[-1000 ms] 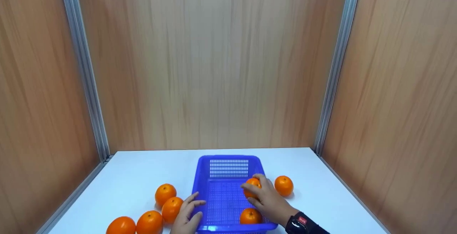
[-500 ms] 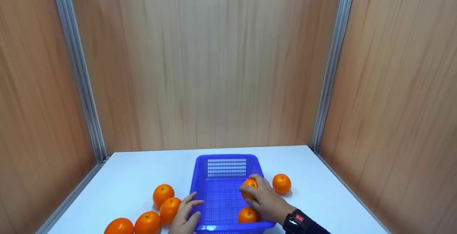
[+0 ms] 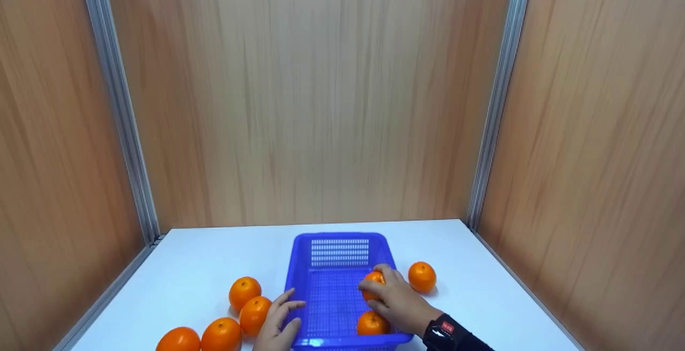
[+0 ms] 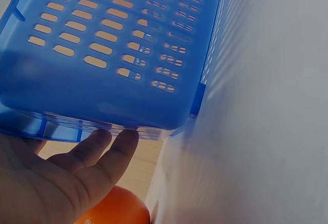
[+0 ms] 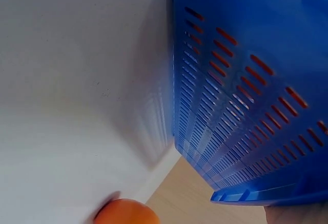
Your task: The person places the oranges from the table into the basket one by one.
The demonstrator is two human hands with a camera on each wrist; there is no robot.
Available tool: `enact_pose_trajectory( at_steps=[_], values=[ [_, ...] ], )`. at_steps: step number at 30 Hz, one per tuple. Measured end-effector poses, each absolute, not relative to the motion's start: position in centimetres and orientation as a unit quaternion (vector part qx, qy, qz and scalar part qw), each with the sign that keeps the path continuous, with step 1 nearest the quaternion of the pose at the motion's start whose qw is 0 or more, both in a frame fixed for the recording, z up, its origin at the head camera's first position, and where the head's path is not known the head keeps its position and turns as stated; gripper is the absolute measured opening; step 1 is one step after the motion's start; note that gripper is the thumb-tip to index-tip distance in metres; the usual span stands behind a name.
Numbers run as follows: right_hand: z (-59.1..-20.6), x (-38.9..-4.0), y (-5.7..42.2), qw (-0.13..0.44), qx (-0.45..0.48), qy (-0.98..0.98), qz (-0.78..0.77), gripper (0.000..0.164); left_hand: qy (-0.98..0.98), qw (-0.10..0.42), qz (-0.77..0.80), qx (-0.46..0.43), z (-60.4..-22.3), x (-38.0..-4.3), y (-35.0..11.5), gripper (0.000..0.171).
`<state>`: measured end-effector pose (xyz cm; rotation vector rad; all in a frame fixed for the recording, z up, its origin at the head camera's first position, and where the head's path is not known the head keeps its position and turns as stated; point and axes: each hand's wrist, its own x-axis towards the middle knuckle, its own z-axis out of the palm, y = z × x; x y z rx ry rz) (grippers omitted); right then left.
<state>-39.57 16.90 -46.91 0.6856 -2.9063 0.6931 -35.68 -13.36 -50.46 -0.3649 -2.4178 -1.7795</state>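
Note:
A blue plastic basket (image 3: 334, 308) with slotted walls stands on the white table. My right hand (image 3: 398, 297) reaches over its right rim and grips an orange (image 3: 373, 285) inside, fingers curled round the fruit. Just nearer to me, a second orange (image 3: 373, 323) lies in the basket's near right corner. At the left side my left hand (image 3: 277, 325) rests against the basket with relaxed fingers. In the left wrist view its fingertips (image 4: 125, 141) touch the outer wall. From the right wrist, the right hand (image 5: 297, 215) shows only as a sliver beyond the rim.
Several oranges lie left of the basket, the nearest orange (image 3: 255, 315) right beside my left hand. Another orange (image 3: 422, 276) sits on the table (image 3: 481, 308) to the right. Wood-grain panels (image 3: 321, 99) enclose the table at the back and both sides.
My right hand has sunk slightly into the basket, still gripping its orange. My left hand stays at the basket's left side. The whole head view has shifted a little.

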Motion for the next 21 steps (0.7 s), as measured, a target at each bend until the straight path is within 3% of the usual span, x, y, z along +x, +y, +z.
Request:
enact_pose_trajectory(
  at_steps=[21],
  values=[
    [-46.95,-40.19,16.7,0.035,0.232,-0.954,0.188,0.03,-0.798,0.056,-0.586,-0.128,-50.47,-36.13,-13.65,0.026]
  ],
)
